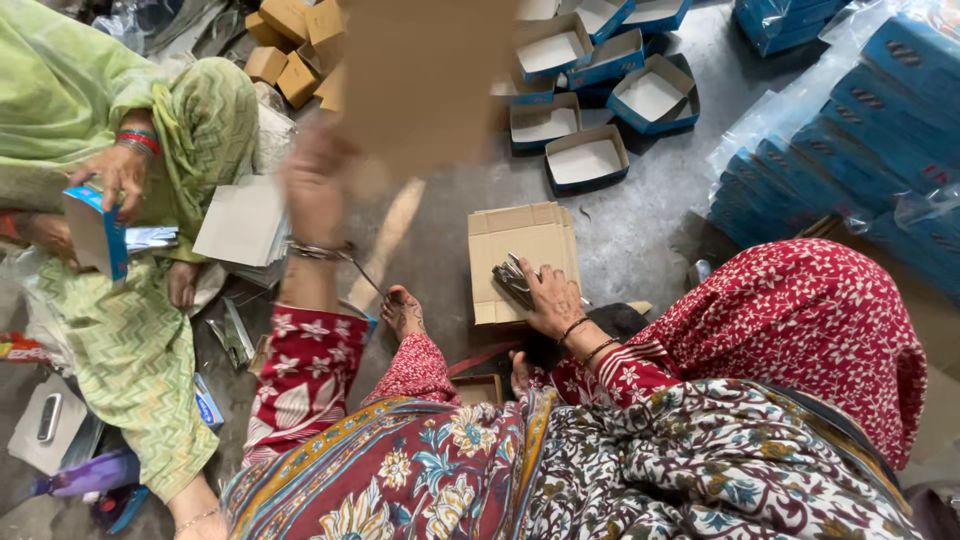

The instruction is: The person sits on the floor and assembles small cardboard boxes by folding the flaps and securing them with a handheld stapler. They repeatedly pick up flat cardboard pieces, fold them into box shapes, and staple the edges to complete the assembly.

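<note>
Cardboard sheet (425, 80), blurred, was raised in my left hand (318, 190), fingers gripping its edge, while my right hand (553, 298) pressed flat on silvery packets (512, 277) atop a carton (520, 250) on the floor; folding step, I judged, next needing both hands.

The person wears a red tunic printed with small white flowers, its sleeves ending just above the wrists. A red shawl dotted with tiny white blossoms drapes over the right knee. Across the lap lies a multicoloured floral cloth with orange and teal borders. Thin metal bangles circle the wrist of the left hand (315, 190); dark thread bands sit on the wrist of the right hand (553, 300). One bare foot (403, 310) shows a henna pattern.
</note>
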